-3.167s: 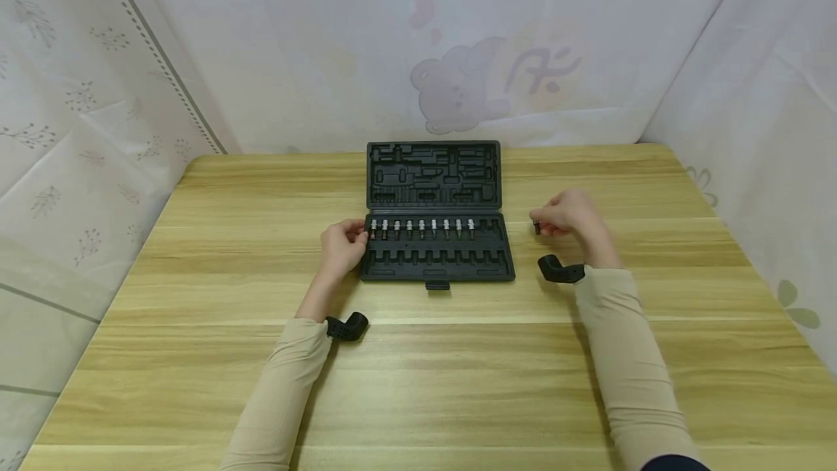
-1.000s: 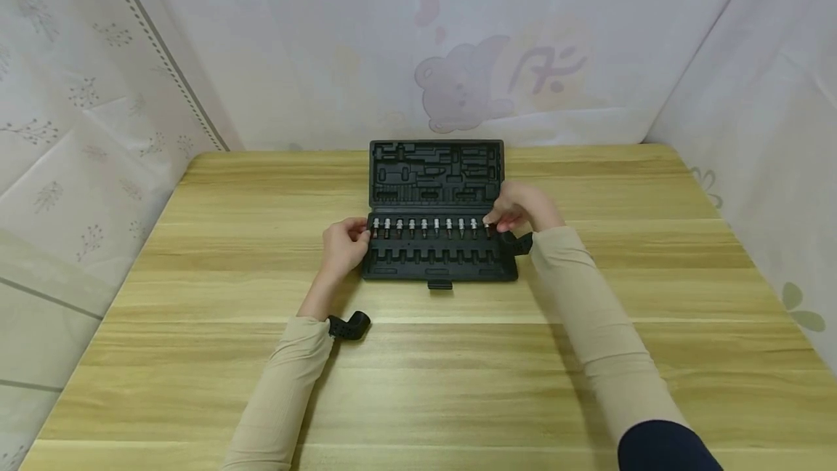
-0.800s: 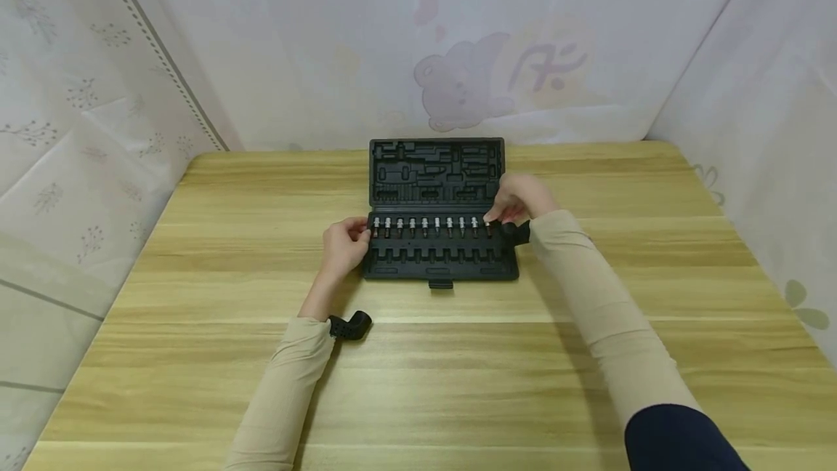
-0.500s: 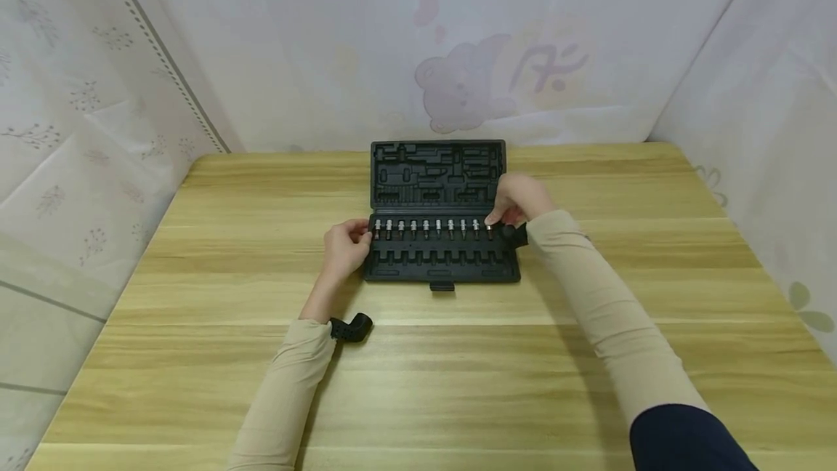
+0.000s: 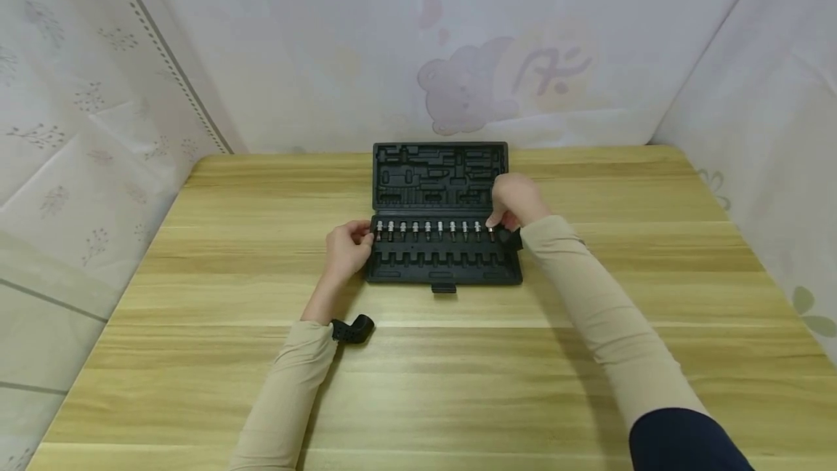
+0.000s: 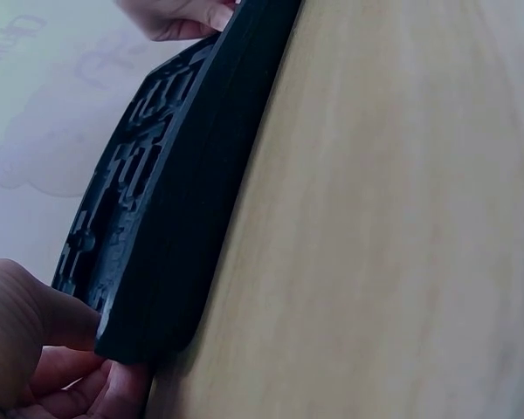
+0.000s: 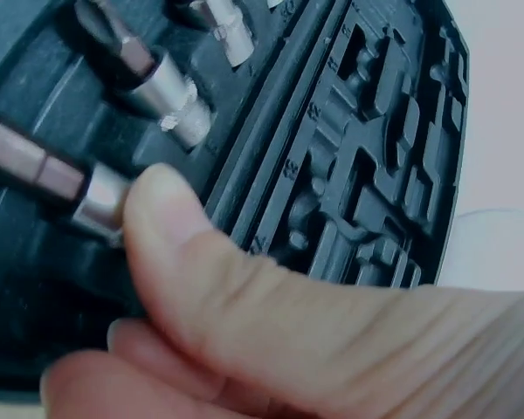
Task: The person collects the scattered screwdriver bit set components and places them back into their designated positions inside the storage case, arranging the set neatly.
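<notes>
A black plastic tool case lies open on the table, its lid tilted up at the back. Several bit sockets with silver collars stand in a row across the base. My left hand grips the case's left edge, thumb over the rim and fingers curled beneath, as the left wrist view shows. At the right end of the row, my right hand has its thumb on the silver collar of a hex bit socket, which lies along its slot. The other fingers curl below the thumb, partly hidden.
A front row of slots in the base holds no bits. The latch sticks out toward the front of the wooden table. Patterned cloth hangs behind and at both sides.
My right hand has carried the last bit socket from the table's right side into the right-end slot of the case. Lately it has barely moved. My left hand stays on the edge.
</notes>
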The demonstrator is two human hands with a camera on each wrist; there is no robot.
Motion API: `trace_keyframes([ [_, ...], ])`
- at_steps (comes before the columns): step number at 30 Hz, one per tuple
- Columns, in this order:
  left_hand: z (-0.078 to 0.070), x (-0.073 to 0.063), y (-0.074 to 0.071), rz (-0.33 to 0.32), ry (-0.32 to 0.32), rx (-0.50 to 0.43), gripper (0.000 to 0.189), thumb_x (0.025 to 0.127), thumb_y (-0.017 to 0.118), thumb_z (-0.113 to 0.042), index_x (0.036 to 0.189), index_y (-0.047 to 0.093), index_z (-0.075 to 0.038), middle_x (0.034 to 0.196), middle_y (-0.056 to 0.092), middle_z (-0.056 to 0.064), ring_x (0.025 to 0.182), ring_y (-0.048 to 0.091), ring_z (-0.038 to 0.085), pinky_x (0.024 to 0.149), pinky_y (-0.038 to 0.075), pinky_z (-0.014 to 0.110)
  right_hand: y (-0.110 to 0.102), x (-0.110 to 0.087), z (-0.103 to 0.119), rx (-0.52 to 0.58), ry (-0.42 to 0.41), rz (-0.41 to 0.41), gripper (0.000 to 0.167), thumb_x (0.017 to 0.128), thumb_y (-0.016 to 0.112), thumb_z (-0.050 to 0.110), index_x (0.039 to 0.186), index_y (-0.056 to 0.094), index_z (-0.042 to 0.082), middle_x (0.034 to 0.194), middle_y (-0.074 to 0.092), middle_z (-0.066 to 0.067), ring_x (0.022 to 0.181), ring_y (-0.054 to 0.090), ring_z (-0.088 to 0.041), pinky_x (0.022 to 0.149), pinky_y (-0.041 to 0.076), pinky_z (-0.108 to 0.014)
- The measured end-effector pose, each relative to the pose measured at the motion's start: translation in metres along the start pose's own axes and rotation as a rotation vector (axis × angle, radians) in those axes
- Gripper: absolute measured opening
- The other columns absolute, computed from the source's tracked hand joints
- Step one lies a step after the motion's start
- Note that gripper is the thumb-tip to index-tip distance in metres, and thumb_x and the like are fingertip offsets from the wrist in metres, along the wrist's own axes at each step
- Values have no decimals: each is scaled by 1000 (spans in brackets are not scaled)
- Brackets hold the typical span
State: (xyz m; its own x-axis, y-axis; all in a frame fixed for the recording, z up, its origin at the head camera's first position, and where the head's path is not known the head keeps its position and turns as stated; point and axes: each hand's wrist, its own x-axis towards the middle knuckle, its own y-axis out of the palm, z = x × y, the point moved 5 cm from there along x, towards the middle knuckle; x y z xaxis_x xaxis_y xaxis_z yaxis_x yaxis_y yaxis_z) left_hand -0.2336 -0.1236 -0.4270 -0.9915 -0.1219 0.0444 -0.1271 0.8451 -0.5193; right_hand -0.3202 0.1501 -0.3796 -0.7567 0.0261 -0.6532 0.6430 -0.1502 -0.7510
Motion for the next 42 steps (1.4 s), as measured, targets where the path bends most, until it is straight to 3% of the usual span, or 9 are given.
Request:
trace_keyframes([
  [5, 0, 0, 0, 8, 7, -2, 24, 87, 58, 0, 108, 66, 6, 92, 66, 18, 80, 61, 26, 68, 49, 31, 1, 5, -1, -21, -11, 1, 45, 78, 76, 27, 106, 64, -7, 76, 70, -10, 71, 68, -21, 69, 54, -34],
  [13, 0, 1, -1, -6, 23, -1, 23, 87, 58, 1, 107, 66, 8, 91, 66, 19, 79, 61, 27, 68, 49, 32, 5, 7, -6, 42, -40, -33, 38, 75, 79, 27, 90, 67, -6, 69, 68, -12, 61, 66, -21, 60, 53, -31],
  [19, -1, 1, -2, 0, 20, 5, 23, 86, 58, 1, 107, 66, 8, 91, 66, 19, 79, 61, 27, 68, 49, 32, 9, 9, -13, 124, -33, -88, 41, 74, 80, 27, 91, 65, -8, 59, 63, -7, 49, 61, -15, 55, 52, -27],
  [25, -2, 0, -2, -2, 23, -2, 23, 87, 58, 1, 107, 65, 8, 91, 65, 19, 79, 61, 27, 67, 48, 31, 11, 7, -20, 191, -79, -130, 31, 77, 78, 28, 80, 70, -2, 51, 59, -3, 42, 57, -11, 50, 51, -26],
  [32, -1, 0, -1, -7, 32, -2, 23, 87, 58, 1, 107, 66, 8, 91, 65, 19, 79, 61, 28, 69, 49, 34, 10, -5, -31, 395, -148, -88, 22, 84, 71, 18, 83, 65, -3, 54, 59, -4, 48, 59, -12, 58, 54, -31],
  [37, -2, -1, -2, -14, 43, 6, 22, 86, 58, 2, 106, 66, 8, 90, 65, 19, 79, 61, 28, 67, 48, 32, 7, -9, -42, 452, -170, -97, 21, 85, 68, 16, 78, 64, -3, 57, 61, -3, 52, 61, -14, 63, 55, -34],
  [42, -4, -1, -2, -16, 49, 11, 22, 85, 59, 2, 105, 66, 9, 90, 66, 20, 79, 61, 29, 69, 49, 34, 6, -13, -53, 505, -186, -119, 25, 86, 68, 15, 89, 65, -10, 59, 62, -4, 53, 60, -13, 63, 55, -34],
])
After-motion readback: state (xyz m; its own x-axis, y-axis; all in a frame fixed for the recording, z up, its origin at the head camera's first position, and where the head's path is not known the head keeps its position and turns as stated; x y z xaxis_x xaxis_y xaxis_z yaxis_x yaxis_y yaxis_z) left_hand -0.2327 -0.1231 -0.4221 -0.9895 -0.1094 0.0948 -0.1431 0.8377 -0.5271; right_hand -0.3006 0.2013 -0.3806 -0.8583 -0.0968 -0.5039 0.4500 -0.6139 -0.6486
